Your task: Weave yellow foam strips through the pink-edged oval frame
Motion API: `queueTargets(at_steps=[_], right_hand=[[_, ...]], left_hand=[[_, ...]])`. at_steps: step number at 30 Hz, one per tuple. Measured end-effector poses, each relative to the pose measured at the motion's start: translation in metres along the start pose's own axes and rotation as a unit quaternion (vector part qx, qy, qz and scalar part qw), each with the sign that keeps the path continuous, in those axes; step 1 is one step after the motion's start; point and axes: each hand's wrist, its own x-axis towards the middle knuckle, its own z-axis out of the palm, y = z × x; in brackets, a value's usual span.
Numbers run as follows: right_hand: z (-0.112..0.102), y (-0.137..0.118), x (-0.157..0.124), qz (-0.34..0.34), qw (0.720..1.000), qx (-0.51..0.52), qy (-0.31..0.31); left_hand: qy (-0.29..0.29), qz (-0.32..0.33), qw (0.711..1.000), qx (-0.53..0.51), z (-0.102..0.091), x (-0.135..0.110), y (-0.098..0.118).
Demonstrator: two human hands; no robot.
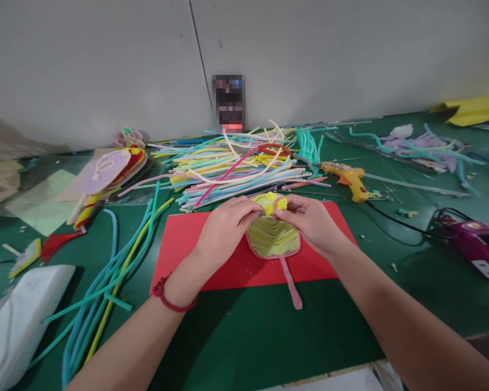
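Between my two hands is a small bright yellow fuzzy piece (270, 202), looped and bumpy like bent pipe cleaner. My left hand (228, 225) pinches its left side, and my right hand (305, 220) pinches the right side. Just beneath them lies a fan-shaped piece (274, 239) of yellow-green pipe cleaners with a pink edge and a pink handle (292, 288). It rests on a red sheet (183, 250); the handle reaches past the sheet's front edge. My fingers hide the fan's upper part, so I cannot tell whether the yellow piece touches it.
Behind the sheet lies a heap of coloured pipe cleaners (232, 174). A yellow glue gun (352, 182) with a black cord is at right, near a purple power strip (478, 247). Finished fans (106, 171), loose teal strands (101, 293) and a white box-shaped object (32, 315) are at left.
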Motion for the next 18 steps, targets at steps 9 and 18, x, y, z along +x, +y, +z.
queueTargets(at_steps=[9, 18], right_hand=[[-0.0068, 0.0036, 0.0010, 0.020, 0.998, -0.002, -0.052], [-0.0083, 0.0010, 0.0002, 0.061, 0.993, -0.006, -0.097]], left_hand=[[0.048, 0.068, 0.992, 0.092, 0.0054, 0.0004, -0.0077], [0.045, 0.022, 0.998, 0.039, 0.0049, 0.0005, -0.0053]])
